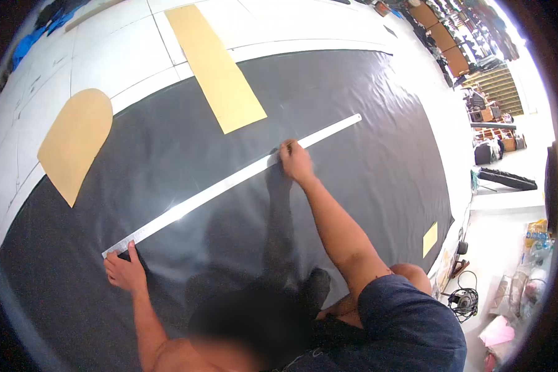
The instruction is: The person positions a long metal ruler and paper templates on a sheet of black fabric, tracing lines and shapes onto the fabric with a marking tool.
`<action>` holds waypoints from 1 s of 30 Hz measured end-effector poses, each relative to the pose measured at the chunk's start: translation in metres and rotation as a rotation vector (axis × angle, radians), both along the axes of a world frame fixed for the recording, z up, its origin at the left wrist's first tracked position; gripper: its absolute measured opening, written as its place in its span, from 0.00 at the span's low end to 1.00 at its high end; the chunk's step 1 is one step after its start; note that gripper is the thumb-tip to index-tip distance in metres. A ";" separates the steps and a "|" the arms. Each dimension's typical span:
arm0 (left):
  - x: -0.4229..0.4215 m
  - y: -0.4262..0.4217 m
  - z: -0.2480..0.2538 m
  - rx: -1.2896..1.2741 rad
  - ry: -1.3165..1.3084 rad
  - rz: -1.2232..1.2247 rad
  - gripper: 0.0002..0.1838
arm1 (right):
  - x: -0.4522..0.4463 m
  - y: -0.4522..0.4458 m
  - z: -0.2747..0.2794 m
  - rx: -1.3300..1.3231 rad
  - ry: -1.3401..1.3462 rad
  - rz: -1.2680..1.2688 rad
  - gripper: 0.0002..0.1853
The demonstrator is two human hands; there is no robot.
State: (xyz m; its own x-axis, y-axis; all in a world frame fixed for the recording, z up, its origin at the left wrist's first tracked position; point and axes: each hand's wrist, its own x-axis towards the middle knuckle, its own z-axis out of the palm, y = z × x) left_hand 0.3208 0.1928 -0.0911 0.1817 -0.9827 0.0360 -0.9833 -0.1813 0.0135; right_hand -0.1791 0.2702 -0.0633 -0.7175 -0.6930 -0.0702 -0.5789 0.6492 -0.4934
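Your long metal ruler (217, 190) lies aslant on the black sheet (378, 186). Your left hand (128, 271) rests at its near end, thumb and forefinger spread apart and touching it. Your right hand (297, 162) is at the ruler beyond its middle, fingers bunched together; you cannot tell from here whether they grasp anything. Ahead of you, a long tan strip (217, 71) and a rounded tan piece (77, 139) straddle the sheet's edge, partly over the white surface (115, 59). A small yellow piece (430, 239) lies near the sheet's right edge.
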 end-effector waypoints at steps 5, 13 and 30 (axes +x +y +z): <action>-0.004 0.000 0.011 0.061 -0.024 0.004 0.35 | -0.059 0.008 -0.011 -0.042 0.065 -0.049 0.15; -0.004 0.000 0.009 0.063 -0.013 -0.005 0.34 | -0.076 0.011 -0.009 -0.045 0.057 -0.152 0.17; -0.008 0.000 0.022 0.128 0.043 0.000 0.36 | 0.059 -0.008 0.000 0.179 0.135 0.194 0.13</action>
